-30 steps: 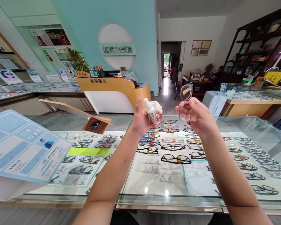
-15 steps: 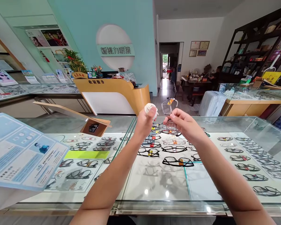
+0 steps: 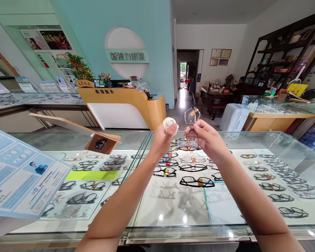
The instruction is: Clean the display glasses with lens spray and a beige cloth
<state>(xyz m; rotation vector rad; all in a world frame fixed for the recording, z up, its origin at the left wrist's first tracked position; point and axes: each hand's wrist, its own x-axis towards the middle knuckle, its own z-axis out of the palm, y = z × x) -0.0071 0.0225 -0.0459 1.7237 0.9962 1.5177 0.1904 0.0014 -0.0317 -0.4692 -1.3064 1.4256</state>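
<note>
The left hand (image 3: 161, 138) is curled tight around a bunched-up cream cloth (image 3: 170, 124), with the thumb pressed on its right side; I can't tell what else may be inside the fist. The right hand (image 3: 208, 138) is nearly closed, and its thumb and fingers pinch a pair of clear glasses (image 3: 191, 118) near the middle. The glasses stand on end in the air, just right of the cloth and apart from it, with one lens above the fingers and one below. An orange sticker (image 3: 193, 112) is on the top lens, but its writing is too small to read. Under both hands is a big glass case (image 3: 170, 211) with rows of glasses in it, and many have little orange, yellow or red tags. On the near left is a blue and white card (image 3: 21, 175) full of words and small pictures, and the words are too blurry to read. Past it is a wooden stand (image 3: 76, 126). Far off, the yellow desk (image 3: 157, 108) says 收银服务 in dark letters. On the blue-green wall, a round white sign (image 3: 126, 39) has a band that says 新视力眼镜. At the far right, a yellow sign (image 3: 297, 90) has writing I can't make out.
</note>
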